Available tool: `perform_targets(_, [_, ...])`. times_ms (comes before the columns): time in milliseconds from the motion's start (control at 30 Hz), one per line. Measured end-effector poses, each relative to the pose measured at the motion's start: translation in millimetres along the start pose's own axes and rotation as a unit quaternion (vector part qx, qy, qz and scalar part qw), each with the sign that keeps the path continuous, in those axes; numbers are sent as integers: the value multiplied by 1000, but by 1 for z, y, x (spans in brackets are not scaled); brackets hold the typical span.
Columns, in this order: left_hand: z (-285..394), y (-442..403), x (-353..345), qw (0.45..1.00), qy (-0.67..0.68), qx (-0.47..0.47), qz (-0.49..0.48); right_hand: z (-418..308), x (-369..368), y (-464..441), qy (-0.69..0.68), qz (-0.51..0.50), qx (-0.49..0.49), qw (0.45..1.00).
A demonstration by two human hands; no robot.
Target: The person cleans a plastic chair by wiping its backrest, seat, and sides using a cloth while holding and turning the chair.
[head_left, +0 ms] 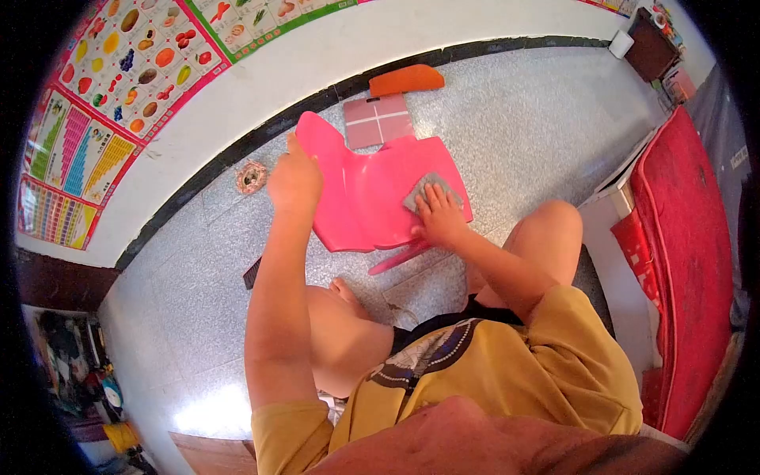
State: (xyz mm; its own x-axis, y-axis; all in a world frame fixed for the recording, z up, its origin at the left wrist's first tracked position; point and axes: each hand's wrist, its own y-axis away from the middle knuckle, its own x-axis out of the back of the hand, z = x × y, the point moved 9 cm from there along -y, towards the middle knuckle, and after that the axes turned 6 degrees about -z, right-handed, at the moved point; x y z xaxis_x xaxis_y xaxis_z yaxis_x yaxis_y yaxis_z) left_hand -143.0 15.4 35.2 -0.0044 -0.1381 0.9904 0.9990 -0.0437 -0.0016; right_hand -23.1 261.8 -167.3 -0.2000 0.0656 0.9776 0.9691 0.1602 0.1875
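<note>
A pink plastic chair [372,190] stands on the floor in front of me, between my bare legs. My left hand [294,182] is closed round the left edge of its upright back, near the top. On the seat's right part lies a small grey cloth [423,190]. My right hand [440,215] presses this cloth against the pink surface, with its fingers over it. A pink leg of the chair sticks out below the seat, towards me.
Against the wall lie an orange piece [408,80] and a pink bathroom scale [378,120]. A round patterned object [252,177] sits left of the chair. A red padded mat [685,269] stands at right; picture posters [131,59] cover the wall. Clutter [75,364] fills the lower left.
</note>
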Motion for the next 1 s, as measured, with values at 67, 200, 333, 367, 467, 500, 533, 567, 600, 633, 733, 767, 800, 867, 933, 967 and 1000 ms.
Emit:
perform_targets(67, [0,-1,0,1000,-5,2,-3,-25,-8,21,1,0,53,999])
perform_targets(200, [1,-4,-1,1000,1,12,-16,-41,-12,21,-25,18,91,995])
perform_targets(333, [1,-1,2,1000,-21,0,-4,-43,-20,-24,10,91,122,988])
perform_targets(367, [2,0,4,1000,-24,-3,4,-45,-20,-38,28,111,126,985])
perform_targets(467, [2,0,5,1000,-18,-9,9,-52,-9,-72,11,111,119,987])
perform_targets(500, [2,0,4,1000,-14,-11,7,-55,-6,-82,-8,100,113,989])
perform_targets(533, [1,1,3,1000,-12,-11,10,-57,-5,-92,-11,109,111,988])
perform_targets(567, [1,1,3,1000,-10,-12,13,-60,-3,-103,-14,119,109,987])
perform_targets(600, [2,1,4,1000,-7,-14,16,-62,0,-111,-17,128,108,986])
perform_targets(633, [2,2,5,1000,-11,-10,15,-63,1,-117,-23,137,103,985])
perform_targets(733, [3,3,8,1000,-15,-6,17,-65,4,-126,-32,152,90,984])
perform_targets(767, [2,2,7,1000,-13,-7,19,-66,3,-126,-28,147,89,985])
perform_targets(800, [1,2,5,1000,-10,-9,21,-67,2,-125,-25,142,87,986])
perform_targets(867, [-1,0,3,1000,3,-10,20,-71,-10,-116,-21,72,124,989])
perform_targets(933, [-4,0,0,999,17,-16,26,-76,-17,-94,-16,25,163,986])
perform_targets(967, [-4,0,0,999,24,-21,33,-79,-19,-77,-12,15,185,983])
perform_targets(1000, [-4,0,0,998,32,-26,39,-82,-21,-59,-8,3,206,978])
